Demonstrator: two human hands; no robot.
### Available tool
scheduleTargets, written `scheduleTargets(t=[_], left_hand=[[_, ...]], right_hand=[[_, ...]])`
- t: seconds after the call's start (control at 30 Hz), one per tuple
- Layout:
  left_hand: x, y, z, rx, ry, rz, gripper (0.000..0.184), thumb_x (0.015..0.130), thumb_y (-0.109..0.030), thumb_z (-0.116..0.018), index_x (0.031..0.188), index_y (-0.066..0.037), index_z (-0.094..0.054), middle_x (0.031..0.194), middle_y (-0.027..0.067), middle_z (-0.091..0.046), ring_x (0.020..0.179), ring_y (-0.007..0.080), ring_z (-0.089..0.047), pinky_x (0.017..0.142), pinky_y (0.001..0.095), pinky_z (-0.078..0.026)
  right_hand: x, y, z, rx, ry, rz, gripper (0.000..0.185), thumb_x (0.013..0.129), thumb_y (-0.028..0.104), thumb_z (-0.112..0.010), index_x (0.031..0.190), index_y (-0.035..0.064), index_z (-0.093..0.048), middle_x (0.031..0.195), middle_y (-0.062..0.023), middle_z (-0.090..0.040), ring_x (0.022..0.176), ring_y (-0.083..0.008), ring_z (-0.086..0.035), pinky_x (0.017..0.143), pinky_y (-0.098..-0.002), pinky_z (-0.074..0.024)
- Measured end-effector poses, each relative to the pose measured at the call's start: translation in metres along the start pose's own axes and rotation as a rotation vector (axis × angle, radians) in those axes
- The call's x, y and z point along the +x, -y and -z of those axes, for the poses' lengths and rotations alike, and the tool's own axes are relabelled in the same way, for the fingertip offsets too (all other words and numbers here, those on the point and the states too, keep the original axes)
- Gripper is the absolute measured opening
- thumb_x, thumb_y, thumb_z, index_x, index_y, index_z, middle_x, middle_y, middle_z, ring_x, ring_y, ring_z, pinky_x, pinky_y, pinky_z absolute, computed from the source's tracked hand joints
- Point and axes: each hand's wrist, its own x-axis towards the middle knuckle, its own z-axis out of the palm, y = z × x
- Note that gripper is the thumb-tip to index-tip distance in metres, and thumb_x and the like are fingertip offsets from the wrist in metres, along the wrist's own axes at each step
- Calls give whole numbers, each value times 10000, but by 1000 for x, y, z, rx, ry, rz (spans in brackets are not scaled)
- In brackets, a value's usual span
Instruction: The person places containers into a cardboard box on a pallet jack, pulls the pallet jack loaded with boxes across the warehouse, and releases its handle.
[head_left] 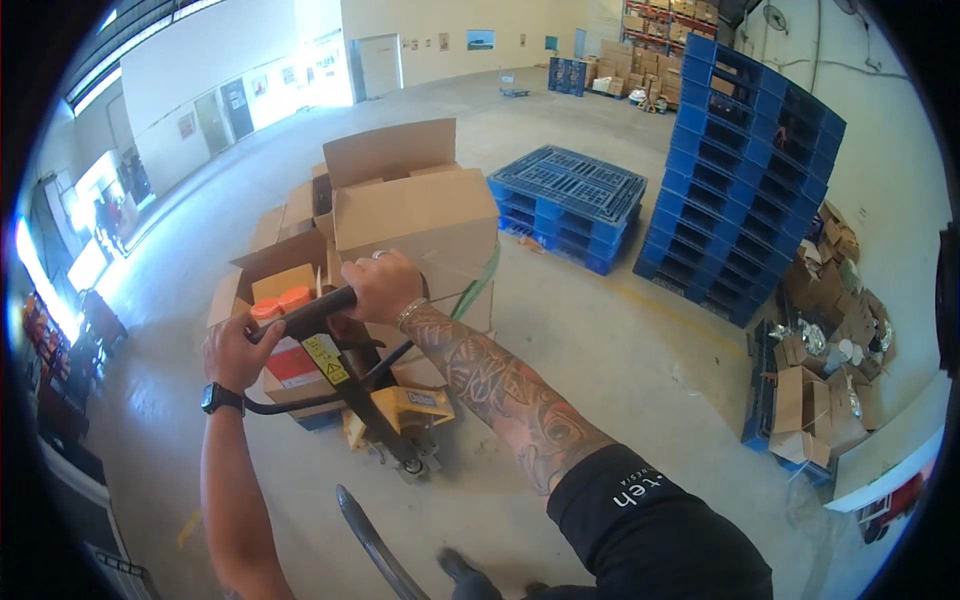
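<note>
Both of my hands grip the black handle (305, 314) of a pallet jack. My left hand (236, 350), with a black watch on its wrist, is wrapped round the left end. My right hand (384, 287), wearing a ring and a bracelet, is closed round the right end. Below the handle, a shaft with a yellow warning label (327, 360) runs down to the yellow pallet jack body (418, 405). Cardboard boxes (415, 210) with raised flaps are loaded beyond it. One open box holds orange-lidded containers (282, 302). A green strap (480, 284) hangs at the load's right side.
A low stack of blue pallets (570, 185) stands right of the load, beside a tall, leaning-looking pallet stack (735, 190). Opened cartons (800, 410) and scraps line the right wall. A dark curved tube (375, 540) rises near my feet. Racks with boxes (640, 65) stand far back.
</note>
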Motion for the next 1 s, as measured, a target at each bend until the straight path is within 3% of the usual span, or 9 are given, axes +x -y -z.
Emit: scheduleTargets(t=[0.1, 0.27, 0.4, 0.63, 0.83, 1.0], left_hand=[[63, 12, -16, -34, 59, 18, 531, 813, -609, -747, 792, -80, -702, 753, 145, -710, 773, 364, -689, 721, 484, -521], [158, 60, -66, -29, -46, -65, 568, 811, -653, -734, 788, -87, -691, 745, 156, -680, 780, 366, -667, 710, 506, -493], [230, 97, -102, 0, 35, -69, 555, 825, -644, -728, 806, -90, -690, 774, 162, -700, 771, 367, -684, 690, 498, -505], [363, 154, -158, -1, -33, -115, 552, 833, -638, -719, 819, -87, -695, 799, 151, -717, 767, 360, -690, 676, 494, -509], [483, 215, -215, 7, -116, -169, 536, 870, -585, -717, 777, -58, -678, 710, 164, -684, 730, 391, -672, 649, 504, -496], [585, 263, -266, -7, -16, -124, 538, 857, -587, -731, 790, -54, -695, 721, 171, -694, 731, 384, -685, 640, 493, -505]], right_hand=[[36, -33, -48, -18, -62, 12, 429, 731, 545, -764, 744, 169, -558, 688, -32, -615, 654, -267, -649, 643, -425, -473], [94, -72, -131, -78, -79, -8, 434, 730, 547, -766, 743, 167, -555, 684, -38, -611, 651, -278, -645, 634, -438, -470], [132, -104, -195, -50, -21, -15, 376, 727, 482, -760, 745, 168, -555, 690, -43, -614, 663, -289, -647, 641, -449, -473], [208, -162, -320, -62, -74, -26, 344, 659, 424, -774, 757, 169, -565, 702, -38, -615, 686, -292, -652, 645, -457, -476], [278, -208, -436, -21, -87, -54, 310, 662, 404, -773, 774, 179, -592, 711, -31, -610, 688, -278, -650, 665, -441, -473], [327, -250, -535, -40, -86, -46, 276, 662, 378, -766, 800, 192, -615, 709, -25, -608, 691, -264, -643, 673, -425, -467]])
